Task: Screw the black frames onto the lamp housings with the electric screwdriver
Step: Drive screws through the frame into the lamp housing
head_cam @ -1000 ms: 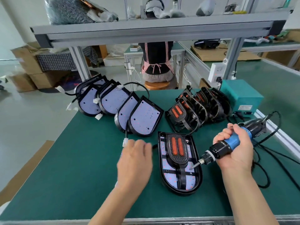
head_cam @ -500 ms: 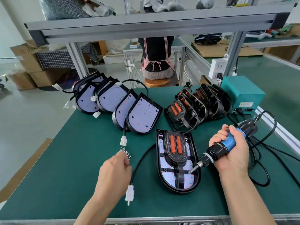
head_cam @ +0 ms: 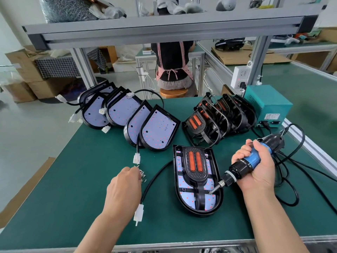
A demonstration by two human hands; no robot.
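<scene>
A lamp housing (head_cam: 197, 204) lies flat on the green table (head_cam: 54, 189), with a black frame (head_cam: 196, 162) bearing two orange strips set into it. My right hand (head_cam: 255, 167) grips the blue and black electric screwdriver (head_cam: 249, 162), its bit tip resting at the frame's lower right. My left hand (head_cam: 125, 187) is at a small pile of screws (head_cam: 143, 173) left of the housing, fingers curled over them; whether it pinches one is hidden. The housing's cable with a white plug (head_cam: 139, 214) runs beside my left wrist.
Several bare housings (head_cam: 158, 130) lean in a row at the back left, and several black frames (head_cam: 217, 117) are stacked at the back right. A teal power box (head_cam: 268, 105) sits right of them, its cords looping along the right edge. A person sits beyond the table.
My left hand drew back from beside the housing and settled over the screw pile. The screwdriver tip stayed at the frame's lower right.
</scene>
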